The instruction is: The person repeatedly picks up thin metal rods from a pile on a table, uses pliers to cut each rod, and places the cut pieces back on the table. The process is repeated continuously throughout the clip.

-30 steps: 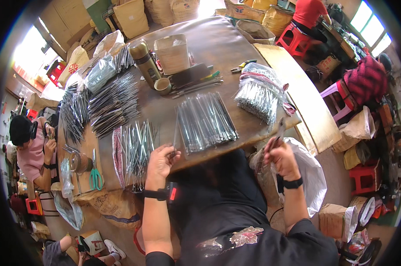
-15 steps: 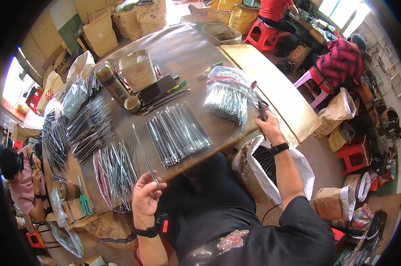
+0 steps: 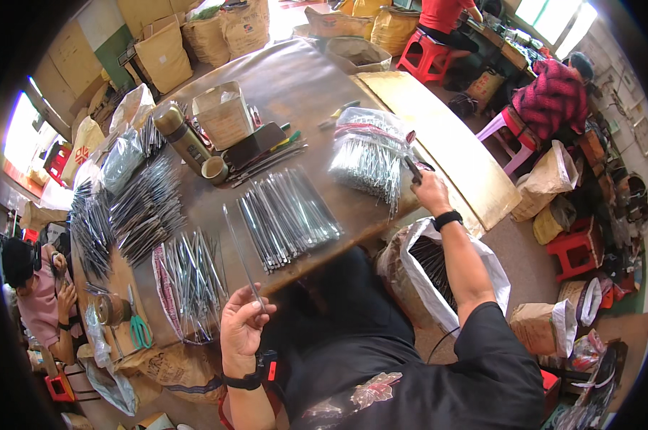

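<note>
My left hand (image 3: 245, 319) is closed, pinching the lower end of a slim metal rod (image 3: 235, 240) that stands tilted above the table's near edge. My right hand (image 3: 430, 192) grips a dark tool (image 3: 413, 170), perhaps pliers; its far end is hard to make out. That tool is beside a plastic-wrapped bundle of shiny metal rods (image 3: 367, 161). Between my hands lies a neat row of metal rods (image 3: 288, 218). Left of the held rod, a looser pile of rods (image 3: 193, 283) rests near the edge.
A thermos (image 3: 183, 136), a cup (image 3: 214, 168) and a carton (image 3: 224, 115) stand farther back. Rod heaps (image 3: 146, 208) and teal scissors (image 3: 139, 330) lie left. An open white sack (image 3: 474, 276) stands below my right forearm. Co-workers sit left and far right.
My right hand and its tool have shifted slightly up and left, turning the tool. My left hand has moved a little right and down, still holding the rod.
</note>
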`<state>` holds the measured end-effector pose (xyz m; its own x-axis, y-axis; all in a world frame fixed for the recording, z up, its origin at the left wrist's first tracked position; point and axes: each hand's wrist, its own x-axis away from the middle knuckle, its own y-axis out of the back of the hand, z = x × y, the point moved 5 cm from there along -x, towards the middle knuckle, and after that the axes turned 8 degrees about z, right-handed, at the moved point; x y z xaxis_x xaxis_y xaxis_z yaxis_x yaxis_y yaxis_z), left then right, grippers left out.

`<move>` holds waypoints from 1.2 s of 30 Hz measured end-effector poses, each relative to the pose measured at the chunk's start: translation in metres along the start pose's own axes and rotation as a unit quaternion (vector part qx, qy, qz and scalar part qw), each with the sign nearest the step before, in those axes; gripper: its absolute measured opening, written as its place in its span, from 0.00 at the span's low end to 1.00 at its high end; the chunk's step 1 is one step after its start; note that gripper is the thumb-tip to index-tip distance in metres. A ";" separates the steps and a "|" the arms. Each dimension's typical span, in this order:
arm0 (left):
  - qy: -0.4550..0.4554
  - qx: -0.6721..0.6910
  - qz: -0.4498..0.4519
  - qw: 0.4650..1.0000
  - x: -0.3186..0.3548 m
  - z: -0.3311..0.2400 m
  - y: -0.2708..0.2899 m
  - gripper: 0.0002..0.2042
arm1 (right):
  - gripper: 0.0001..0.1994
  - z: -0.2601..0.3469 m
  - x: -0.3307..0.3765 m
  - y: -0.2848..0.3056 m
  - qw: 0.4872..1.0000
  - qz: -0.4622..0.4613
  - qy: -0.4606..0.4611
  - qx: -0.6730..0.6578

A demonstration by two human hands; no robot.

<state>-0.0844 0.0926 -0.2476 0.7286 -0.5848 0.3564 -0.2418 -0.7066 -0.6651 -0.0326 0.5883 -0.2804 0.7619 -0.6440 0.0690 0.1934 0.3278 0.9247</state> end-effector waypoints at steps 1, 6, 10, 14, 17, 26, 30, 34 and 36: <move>-0.001 -0.003 -0.011 1.000 0.002 0.000 0.004 0.15 | 0.13 -0.005 0.004 0.002 0.999 0.032 0.011 -0.013; -0.006 0.007 0.011 1.000 0.001 0.001 0.005 0.17 | 0.04 -0.018 0.041 -0.009 0.739 0.206 -0.127 -0.629; 0.000 -0.013 0.022 1.000 0.002 0.006 -0.012 0.17 | 0.05 0.017 0.071 -0.008 0.505 0.240 -0.124 -0.820; 0.022 -0.051 0.048 0.997 0.007 0.014 -0.035 0.16 | 0.09 0.071 0.116 -0.003 0.517 0.225 -0.058 -0.824; 0.034 -0.057 0.077 0.995 0.012 0.023 -0.050 0.14 | 0.08 0.128 0.152 -0.001 0.547 0.221 0.027 -0.807; -0.014 -0.117 0.082 0.990 0.025 0.021 -0.050 0.12 | 0.05 0.206 0.199 0.006 0.639 0.212 0.133 -0.727; -0.031 -0.122 0.076 0.989 0.026 0.020 -0.047 0.12 | 0.06 0.210 0.203 0.005 0.681 0.212 0.154 -0.684; -0.057 -0.132 0.061 0.988 0.022 0.018 -0.043 0.12 | 0.05 0.212 0.206 0.004 0.713 0.198 0.156 -0.654; -0.069 -0.150 0.040 0.986 0.021 0.016 -0.039 0.12 | 0.05 0.212 0.205 0.002 0.715 0.206 0.137 -0.654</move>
<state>-0.0494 0.1147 -0.2245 0.7745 -0.5985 0.2049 -0.4652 -0.7583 -0.4566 -0.0075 0.3100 -0.1854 0.9785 -0.2061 -0.0069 0.1941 0.9319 -0.3064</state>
